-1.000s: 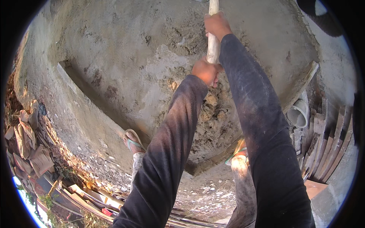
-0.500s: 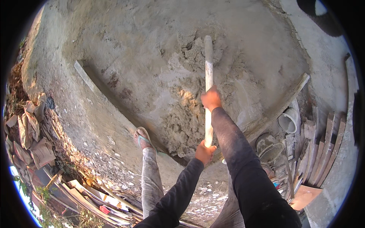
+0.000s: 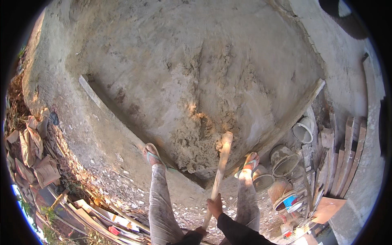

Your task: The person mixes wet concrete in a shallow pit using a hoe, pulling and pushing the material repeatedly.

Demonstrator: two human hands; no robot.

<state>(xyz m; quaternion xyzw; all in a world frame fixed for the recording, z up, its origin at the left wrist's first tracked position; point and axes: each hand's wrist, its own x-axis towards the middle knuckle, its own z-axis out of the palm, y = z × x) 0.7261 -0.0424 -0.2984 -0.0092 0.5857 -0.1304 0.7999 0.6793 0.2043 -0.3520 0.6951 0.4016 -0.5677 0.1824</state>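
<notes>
My right hand [image 3: 215, 205] is wrapped round the pale wooden handle of a hoe [image 3: 220, 165]. Lower down, by my body, my left hand [image 3: 201, 231] closes on the same handle near its butt end. The shaft slants up and slightly right between my feet. Its thick far end sits at the near part of a grey mortar heap [image 3: 190, 145], and the blade under it is hidden. Wet mortar is smeared over the mixing floor [image 3: 163, 49], with drag furrows running toward me.
A left board [image 3: 118, 118] and a right board [image 3: 302, 104] meet in a corner near my sandalled feet. Buckets [image 3: 303, 130] and stacked planks [image 3: 349, 157] stand at the right. Crumpled paper sacks [image 3: 45, 167] and scrap wood lie at the left among rubble.
Both hands have drawn the hoe back toward my body, its far end coming from the middle of the floor to the near corner. The far mortar clump is now spread into furrows.
</notes>
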